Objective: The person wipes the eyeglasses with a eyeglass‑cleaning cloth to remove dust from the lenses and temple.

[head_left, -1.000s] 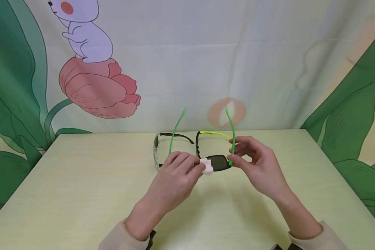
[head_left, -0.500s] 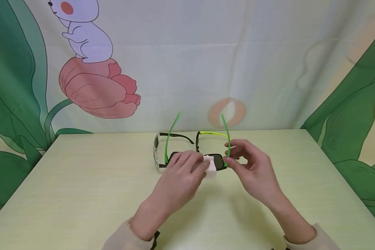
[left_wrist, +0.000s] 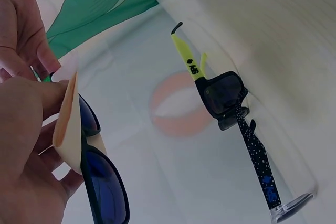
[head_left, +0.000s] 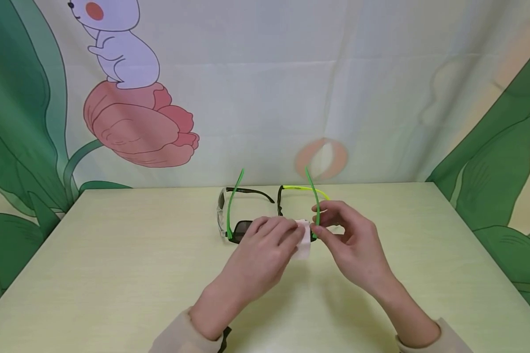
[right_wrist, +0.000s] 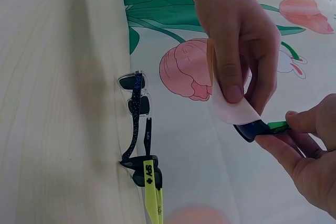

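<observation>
Dark-lensed sunglasses with green temples (head_left: 230, 208) are held up over the table, temples pointing away from me. My right hand (head_left: 357, 252) pinches them at the right hinge, thumb and fingertips on the frame corner. In my left hand (head_left: 262, 257) is a pale pinkish cloth (head_left: 304, 240), which the thumb and fingers fold over the right lens. The right wrist view shows this cloth (right_wrist: 233, 109) draped on the lens, with a dark lens edge (right_wrist: 251, 129) sticking out beside the green hinge. Most of the front is hidden behind my left hand in the head view.
Behind the hands, clear-framed sunglasses (head_left: 220, 208) with dark speckled temples stand on the table (head_left: 128, 260). To their right are black sunglasses with yellow temples (head_left: 298, 188). A printed curtain (head_left: 247, 98) hangs along the table's back edge.
The green-templed sunglasses have shifted left and a little down with my right hand. My left hand has slid the cloth rightward across the right lens, and the left lens now shows.
</observation>
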`<state>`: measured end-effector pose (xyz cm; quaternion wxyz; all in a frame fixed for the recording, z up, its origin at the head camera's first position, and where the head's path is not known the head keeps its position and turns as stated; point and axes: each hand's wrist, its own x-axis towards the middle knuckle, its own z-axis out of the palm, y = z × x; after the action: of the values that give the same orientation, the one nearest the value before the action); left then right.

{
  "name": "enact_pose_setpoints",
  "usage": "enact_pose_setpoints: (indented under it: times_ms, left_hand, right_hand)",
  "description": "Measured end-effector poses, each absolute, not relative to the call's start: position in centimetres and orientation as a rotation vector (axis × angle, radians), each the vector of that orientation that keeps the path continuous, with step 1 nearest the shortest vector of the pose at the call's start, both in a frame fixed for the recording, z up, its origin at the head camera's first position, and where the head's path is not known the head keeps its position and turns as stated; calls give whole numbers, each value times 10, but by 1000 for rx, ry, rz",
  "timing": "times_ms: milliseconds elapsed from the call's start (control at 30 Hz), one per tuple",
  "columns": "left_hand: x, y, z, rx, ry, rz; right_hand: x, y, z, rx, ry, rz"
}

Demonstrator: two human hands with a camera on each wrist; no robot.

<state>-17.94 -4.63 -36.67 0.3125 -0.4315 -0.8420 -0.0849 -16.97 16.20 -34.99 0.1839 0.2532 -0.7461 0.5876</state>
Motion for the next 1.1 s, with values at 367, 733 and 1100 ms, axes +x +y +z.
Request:
enact_pose_setpoints:
  times_ms: [367,733,1100]
  left_hand:
    - [-179,-47,-361,-1148,-2170,-283]
    - [-178,-45,-362,-1135,-2170,-332]
    - [-176,-43,-370,-1123,-2293,-277]
  right_hand:
    - [-169,162,-349,689,-2108,1674]
    - [-169,162,-349,684,-2124,1626]
    - [-169,163,-352,719,-2144,1548]
